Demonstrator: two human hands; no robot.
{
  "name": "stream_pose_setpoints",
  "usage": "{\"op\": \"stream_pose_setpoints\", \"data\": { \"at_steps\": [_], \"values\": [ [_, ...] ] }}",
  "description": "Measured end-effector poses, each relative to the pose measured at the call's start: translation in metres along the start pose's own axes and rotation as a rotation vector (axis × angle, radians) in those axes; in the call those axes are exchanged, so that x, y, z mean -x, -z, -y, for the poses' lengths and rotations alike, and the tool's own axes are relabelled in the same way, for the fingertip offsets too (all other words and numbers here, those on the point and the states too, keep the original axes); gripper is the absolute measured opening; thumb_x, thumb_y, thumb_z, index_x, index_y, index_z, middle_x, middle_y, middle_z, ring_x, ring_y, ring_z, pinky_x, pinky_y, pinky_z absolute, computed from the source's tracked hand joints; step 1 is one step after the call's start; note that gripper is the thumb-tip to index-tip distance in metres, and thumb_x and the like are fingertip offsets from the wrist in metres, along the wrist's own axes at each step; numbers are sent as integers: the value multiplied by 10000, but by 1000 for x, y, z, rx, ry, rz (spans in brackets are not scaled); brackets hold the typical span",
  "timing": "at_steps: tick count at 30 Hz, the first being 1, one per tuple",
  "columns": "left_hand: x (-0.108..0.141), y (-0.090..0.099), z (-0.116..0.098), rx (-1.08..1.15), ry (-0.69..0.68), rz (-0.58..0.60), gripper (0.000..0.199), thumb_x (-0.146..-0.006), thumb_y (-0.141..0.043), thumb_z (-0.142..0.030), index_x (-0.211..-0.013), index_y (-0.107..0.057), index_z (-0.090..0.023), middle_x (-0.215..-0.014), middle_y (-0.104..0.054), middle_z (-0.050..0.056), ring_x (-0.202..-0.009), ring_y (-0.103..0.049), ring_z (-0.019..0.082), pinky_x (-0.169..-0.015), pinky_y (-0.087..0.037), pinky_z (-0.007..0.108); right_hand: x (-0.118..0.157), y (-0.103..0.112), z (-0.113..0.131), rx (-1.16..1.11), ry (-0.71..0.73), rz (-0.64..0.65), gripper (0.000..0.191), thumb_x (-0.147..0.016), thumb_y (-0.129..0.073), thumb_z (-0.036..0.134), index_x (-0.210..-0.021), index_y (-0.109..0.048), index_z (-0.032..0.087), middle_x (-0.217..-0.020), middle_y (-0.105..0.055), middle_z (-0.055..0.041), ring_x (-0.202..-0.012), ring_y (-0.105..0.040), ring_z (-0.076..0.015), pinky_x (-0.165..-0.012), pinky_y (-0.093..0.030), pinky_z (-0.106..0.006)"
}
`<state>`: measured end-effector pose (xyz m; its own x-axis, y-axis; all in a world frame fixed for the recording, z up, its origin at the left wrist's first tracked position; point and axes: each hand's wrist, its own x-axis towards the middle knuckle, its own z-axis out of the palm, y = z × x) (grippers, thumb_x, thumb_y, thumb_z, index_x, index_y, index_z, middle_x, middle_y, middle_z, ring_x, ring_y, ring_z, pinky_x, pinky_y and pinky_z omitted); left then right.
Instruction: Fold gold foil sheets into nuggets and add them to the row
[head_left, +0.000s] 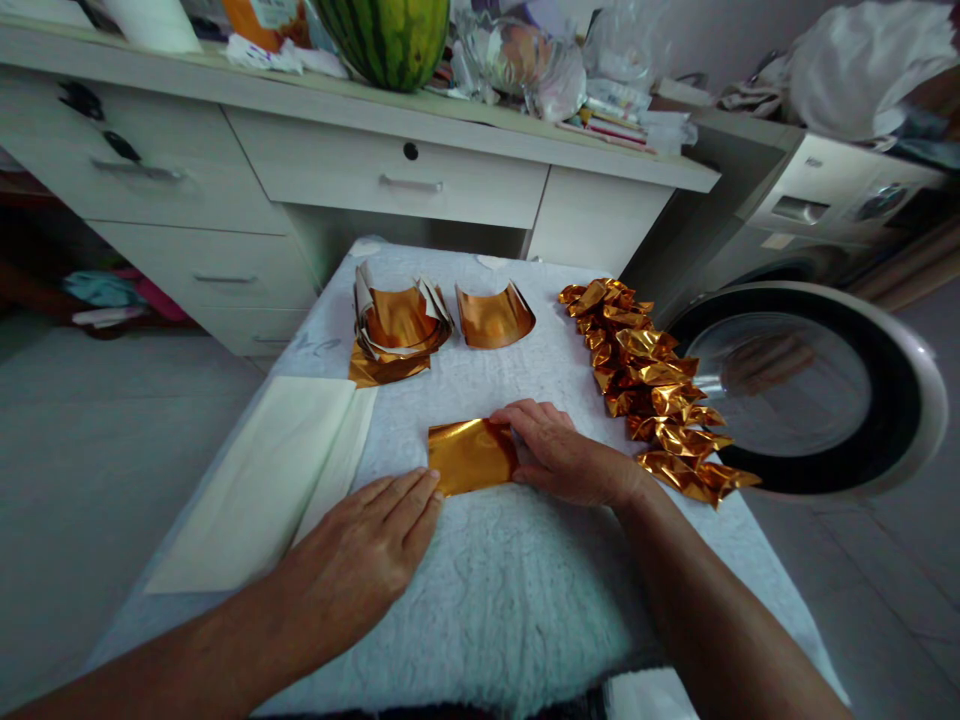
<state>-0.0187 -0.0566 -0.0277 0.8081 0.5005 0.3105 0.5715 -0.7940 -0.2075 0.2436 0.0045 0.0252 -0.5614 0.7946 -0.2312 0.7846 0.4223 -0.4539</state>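
A small rectangular sheet of gold foil paper (pixel 471 458) lies on the cloth-covered table between my hands. My left hand (pixel 375 535) rests palm down, its fingertips touching the sheet's lower left corner. At the right edge, my right hand (pixel 551 450) pinches the sheet between thumb and fingers. Beyond them stands a stack of curved gold sheets (pixel 401 318), with a smaller curved gold pile (pixel 495 315) beside it. Folded gold foil pieces (pixel 652 385) form a long row at the right. White paper sheets (pixel 255 480) lie at the left.
The table (pixel 480 570) stands before a white drawer desk (pixel 405 175) holding a watermelon (pixel 390 40) and plastic bags. At the right, the open round door (pixel 802 385) of a washing machine (pixel 817 200) reaches close to the table edge.
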Motion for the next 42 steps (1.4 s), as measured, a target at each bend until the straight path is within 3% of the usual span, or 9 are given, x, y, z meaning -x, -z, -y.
{"op": "stream_pose_setpoints", "data": {
  "at_steps": [3, 7, 10, 14, 19, 24, 28, 34, 42],
  "values": [
    [6, -4, 1, 36, 46, -21, 440, -840, -347, 44, -1120, -650, -104, -1210, -676, 165, -1096, -649, 253, -908, -534, 408, 1, 0, -6, -10, 53, -12, 556, -792, -592, 119, -1315, -433, 223, -1339, -479, -96, -1182, -436, -267, -1000, -358, -459],
    [-1, 5, 6, 98, 4, -1, 395, -856, -361, 8, -1077, -665, -116, -1135, -707, 150, -1018, -676, 235, -864, -547, 390, 3, -2, -14, -19, 119, -29, 615, -757, -562, 87, -1332, -408, 244, -1323, -491, -85, -1195, -442, -255, -1008, -358, -451],
    [-18, 16, 8, 95, 26, 116, 303, -850, -411, -9, -928, -685, -115, -1043, -724, 146, -919, -685, 241, -813, -554, 406, 3, -2, -14, -18, 119, -34, 652, -710, -573, 88, -1325, -410, 231, -1306, -493, -90, -1181, -446, -257, -1008, -361, -444],
    [-45, 22, 6, 151, 132, 264, 189, -862, -509, -91, -737, -635, -155, -714, -660, 59, -686, -629, 229, -684, -534, 428, 3, -2, -7, 0, 95, -37, 630, -732, -668, 230, -1312, -425, 195, -1276, -495, -113, -1135, -448, -275, -994, -364, -454],
    [-59, 8, 6, 260, 223, 227, 161, -888, -506, -115, -812, -638, -167, -840, -635, 57, -828, -600, 231, -787, -504, 425, -1, -11, 4, 82, 20, -113, 530, -833, -619, 472, -1253, -477, 181, -1203, -513, -120, -1047, -454, -276, -920, -378, -451],
    [-60, 0, 6, 318, 341, 182, 109, -898, -526, -185, -941, -619, -147, -970, -602, 82, -951, -552, 243, -856, -491, 421, -7, -28, 19, 216, -78, -263, 489, -844, -542, 591, -1097, -533, 172, -1084, -529, -116, -971, -452, -278, -856, -380, -443],
    [-55, -4, 6, 336, 374, 160, 277, -900, -494, -179, -1169, -550, -147, -1232, -546, 124, -1132, -501, 266, -936, -459, 448, -9, -35, 25, 259, -101, -311, 538, -828, -515, 646, -1077, -532, 170, -1082, -533, -127, -969, -454, -294, -840, -382, -462],
    [-45, -14, 10, 359, 350, 202, 400, -888, -459, -167, -1288, -482, -173, -1370, -474, 122, -1240, -443, 287, -997, -418, 484, -7, -28, 14, 181, -62, -241, 533, -802, -651, 488, -1216, -476, 201, -1168, -524, -113, -1015, -464, -277, -878, -391, -446],
    [-47, -4, 12, 381, 320, 233, 393, -901, -424, -151, -1286, -497, -178, -1320, -502, 114, -1211, -458, 278, -994, -422, 472, -1, -9, -4, 16, 22, -106, 565, -812, -643, 218, -1321, -398, 215, -1264, -524, -114, -1114, -482, -258, -939, -385, -435]
  ]
}}
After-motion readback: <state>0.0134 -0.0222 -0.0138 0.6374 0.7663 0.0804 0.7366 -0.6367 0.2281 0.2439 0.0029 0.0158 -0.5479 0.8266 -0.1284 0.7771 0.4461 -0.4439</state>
